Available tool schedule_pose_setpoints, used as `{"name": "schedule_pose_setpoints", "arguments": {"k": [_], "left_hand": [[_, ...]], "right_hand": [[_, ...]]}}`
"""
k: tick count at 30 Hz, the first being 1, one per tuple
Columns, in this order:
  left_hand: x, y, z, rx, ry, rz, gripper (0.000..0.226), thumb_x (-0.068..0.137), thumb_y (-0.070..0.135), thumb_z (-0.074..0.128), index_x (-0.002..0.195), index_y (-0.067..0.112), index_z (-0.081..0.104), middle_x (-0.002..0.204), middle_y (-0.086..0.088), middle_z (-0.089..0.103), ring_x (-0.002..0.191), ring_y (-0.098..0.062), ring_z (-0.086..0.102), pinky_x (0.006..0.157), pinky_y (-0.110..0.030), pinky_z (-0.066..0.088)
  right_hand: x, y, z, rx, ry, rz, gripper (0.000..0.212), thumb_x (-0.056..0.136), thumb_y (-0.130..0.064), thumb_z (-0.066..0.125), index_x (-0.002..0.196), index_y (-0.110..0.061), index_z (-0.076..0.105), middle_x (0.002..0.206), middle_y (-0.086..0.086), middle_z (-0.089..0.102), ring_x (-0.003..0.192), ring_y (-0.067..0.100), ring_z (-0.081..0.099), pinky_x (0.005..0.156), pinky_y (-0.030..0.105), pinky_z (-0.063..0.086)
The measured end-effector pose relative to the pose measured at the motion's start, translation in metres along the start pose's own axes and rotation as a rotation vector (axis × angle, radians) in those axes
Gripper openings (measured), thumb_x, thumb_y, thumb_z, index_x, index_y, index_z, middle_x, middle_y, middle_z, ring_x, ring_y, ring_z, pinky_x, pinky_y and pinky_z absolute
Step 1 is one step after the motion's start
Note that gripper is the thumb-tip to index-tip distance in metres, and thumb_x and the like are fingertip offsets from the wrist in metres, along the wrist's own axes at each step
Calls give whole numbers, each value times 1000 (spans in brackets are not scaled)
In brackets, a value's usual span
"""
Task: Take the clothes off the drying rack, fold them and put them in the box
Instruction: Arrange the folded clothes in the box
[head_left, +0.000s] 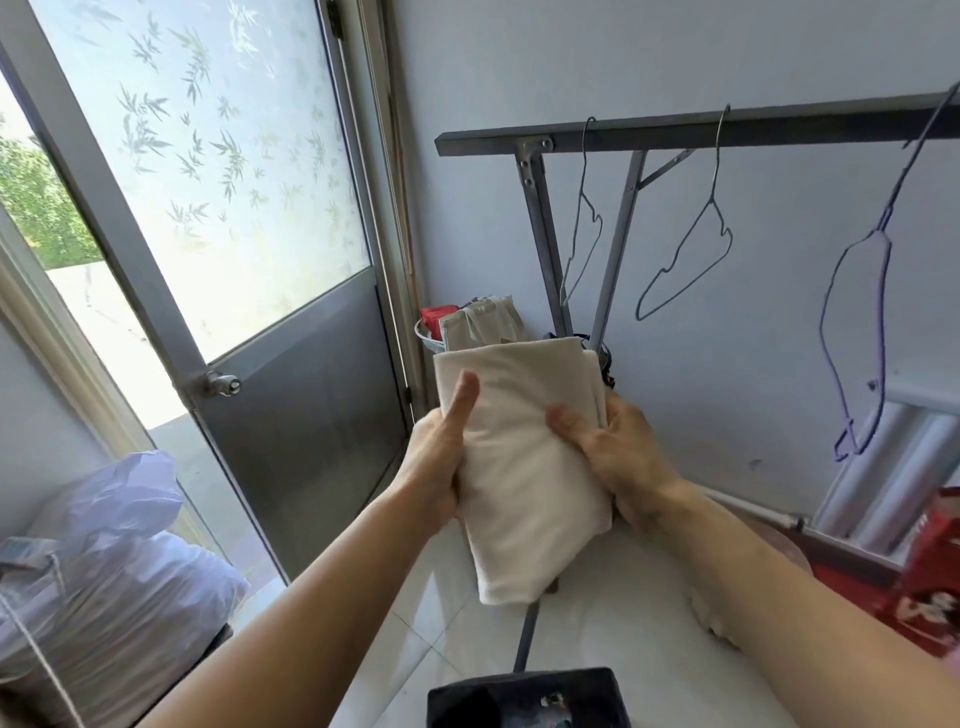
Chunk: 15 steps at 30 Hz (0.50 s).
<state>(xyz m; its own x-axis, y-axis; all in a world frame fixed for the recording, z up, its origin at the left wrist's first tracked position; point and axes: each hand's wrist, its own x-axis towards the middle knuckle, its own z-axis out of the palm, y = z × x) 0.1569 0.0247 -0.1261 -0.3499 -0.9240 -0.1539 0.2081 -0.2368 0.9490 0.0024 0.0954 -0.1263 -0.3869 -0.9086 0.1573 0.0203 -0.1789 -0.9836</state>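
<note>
In front of rack (675, 132), both hands gripped folded cream cloth (524, 467) mid-air over white floor (597, 649). Left hand (439, 457) curled round left edge, thumb laid flat on top. Right hand (613, 452) clamped right edge, fingers (563, 421) bent over it. Three bare wire hangers (691, 254) hung on rack. Dark box (524, 696) below, near bottom edge. No readable writing visible.

3 wire hangers (685, 260) dangle from the rack bar (675, 132); open gaps between them
</note>
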Motion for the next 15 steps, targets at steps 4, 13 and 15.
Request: {"name": "schedule_pose_setpoints", "arguments": {"k": [4, 13, 15], "left_hand": [[-8, -17, -15, 132, -166, -26, 49, 72, 36, 76, 108, 4, 67, 102, -13, 75, 91, -25, 73, 73, -34, 60], [9, -28, -61, 758, 171, 280, 52, 66, 37, 87, 100, 20, 52, 90, 6, 65, 82, -8, 63, 70, -27, 53], [12, -33, -79, 640, 36, 187, 63, 65, 31, 90, 113, 23, 49, 104, 3, 65, 87, -5, 65, 72, -21, 54]], "right_hand": [[16, 13, 3, 217, 64, 152, 21, 91, -23, 66, 111, -18, 63, 106, 7, 73, 95, 25, 70, 78, 38, 59], [22, 62, 32, 26, -73, 254, 34, 87, -7, 69, 117, -18, 59, 112, 11, 70, 99, 27, 69, 84, 43, 58], [28, 75, 42, 62, -23, 254, 26, 92, -5, 61, 115, -17, 61, 112, 14, 70, 98, 29, 69, 82, 42, 58]]}}
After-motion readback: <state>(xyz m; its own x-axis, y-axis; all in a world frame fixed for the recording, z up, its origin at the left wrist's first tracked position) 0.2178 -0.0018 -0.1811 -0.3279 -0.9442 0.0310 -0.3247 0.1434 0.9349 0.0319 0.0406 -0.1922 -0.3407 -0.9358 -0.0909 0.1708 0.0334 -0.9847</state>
